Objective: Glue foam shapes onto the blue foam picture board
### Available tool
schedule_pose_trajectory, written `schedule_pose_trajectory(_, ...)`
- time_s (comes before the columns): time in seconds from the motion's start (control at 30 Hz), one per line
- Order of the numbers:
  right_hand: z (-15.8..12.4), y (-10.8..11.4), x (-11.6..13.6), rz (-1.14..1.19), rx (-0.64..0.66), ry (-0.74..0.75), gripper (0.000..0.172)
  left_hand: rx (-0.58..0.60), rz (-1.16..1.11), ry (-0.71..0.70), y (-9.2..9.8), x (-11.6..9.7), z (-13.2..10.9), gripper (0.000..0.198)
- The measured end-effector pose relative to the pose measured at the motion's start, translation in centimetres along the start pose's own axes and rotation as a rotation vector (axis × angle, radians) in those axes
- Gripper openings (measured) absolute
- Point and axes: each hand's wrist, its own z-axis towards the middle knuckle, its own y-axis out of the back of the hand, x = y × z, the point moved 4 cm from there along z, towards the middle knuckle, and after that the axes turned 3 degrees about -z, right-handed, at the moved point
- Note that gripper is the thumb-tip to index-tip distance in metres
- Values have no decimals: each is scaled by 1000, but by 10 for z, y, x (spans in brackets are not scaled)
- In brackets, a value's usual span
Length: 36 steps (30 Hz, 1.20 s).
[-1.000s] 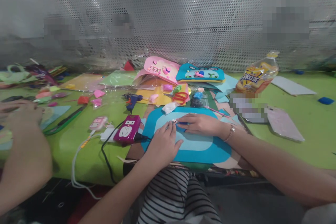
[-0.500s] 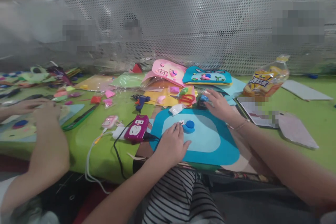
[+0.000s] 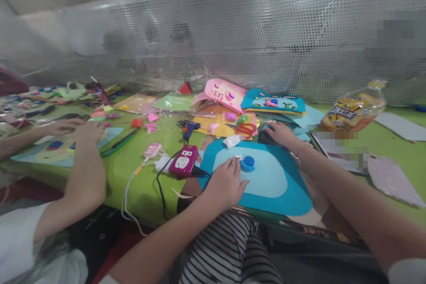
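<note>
My left hand lies flat on a teal card with a light blue rounded panel. Its fingertips touch the panel beside a small white piece and a blue clay shape. My right hand is beyond the card's far edge, fingers curled down over a dark packet; what the fingertips grip is hidden. A small white packet sits at the card's far edge, and red-handled scissors lie behind it.
Left of the card are a purple power adapter with cables, a blue glue gun and a green cutter. A co-worker's hands work farther left. Decorated pouches stand behind; a plastic bottle and phone lie right.
The view has swung a little left, so everything sits farther right. My right hand's fingers have curled down over the packet, covering the blue that showed there. My left hand stays on the panel.
</note>
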Motion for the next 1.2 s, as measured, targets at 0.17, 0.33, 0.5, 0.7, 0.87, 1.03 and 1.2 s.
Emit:
schedule_pose_trajectory(0.17, -15, 9, 7, -34, -61, -15, 40, -28, 3, -24, -1, -1, 0, 59)
schedule_pose_trajectory(0.33, -27, 9, 13, -120, -49, 88, 43, -54, 3, -35, 2, -1, 0, 58)
schedule_pose_trajectory(0.5, -32, 3, 15, -121, -101, 94, 44, -123, 11, -127, 22, -10, -4, 53)
schedule_pose_trajectory(0.7, -36, 6, 16, -82, -123, 35, 46, -157, 8, -164, 58, -1, 24, 43)
schedule_pose_trajectory(0.87, -37, 7, 17, -73, -126, 16, 45, -16, 79, 58, 59, 42, 87, 32)
schedule_pose_trajectory(1.03, -42, 13, 22, -121, -207, 48, 41, 181, 94, 195, 25, 64, 122, 32)
schedule_pose_trajectory(1.2, -49, 29, 35, -67, -302, 144, 31, 36, 74, 133, 19, 59, 121, 30)
